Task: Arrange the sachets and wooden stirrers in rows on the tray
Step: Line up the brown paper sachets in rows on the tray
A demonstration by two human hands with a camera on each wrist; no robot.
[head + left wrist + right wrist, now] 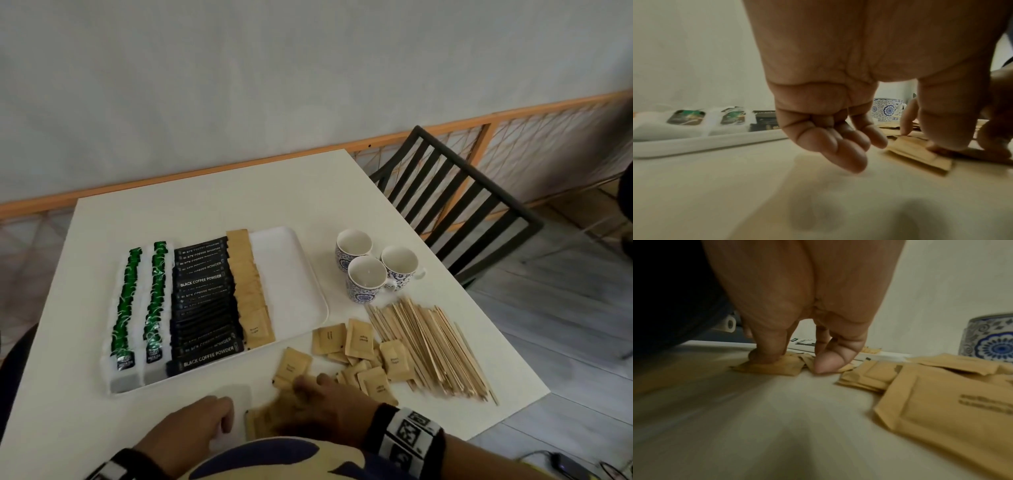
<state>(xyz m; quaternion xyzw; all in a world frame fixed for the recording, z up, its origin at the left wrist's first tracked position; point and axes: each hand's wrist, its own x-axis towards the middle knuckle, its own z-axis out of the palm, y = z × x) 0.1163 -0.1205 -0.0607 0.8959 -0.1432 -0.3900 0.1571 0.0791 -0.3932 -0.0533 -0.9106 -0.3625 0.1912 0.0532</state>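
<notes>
A white tray holds two rows of green tea sachets, a row of black coffee sachets and a row of brown sugar sachets; its right strip is bare. Loose brown sachets lie in front of the tray's right corner, beside a heap of wooden stirrers. My right hand presses thumb and fingertips down on a few brown sachets near the table's front edge. My left hand hovers just left of them, fingers loosely curled, its thumb resting on the sachets.
Three blue-patterned cups stand right of the tray, behind the stirrers. A black slatted chair is at the table's far right corner. The table's right edge runs close past the stirrers. Bare tabletop lies in front of the tray.
</notes>
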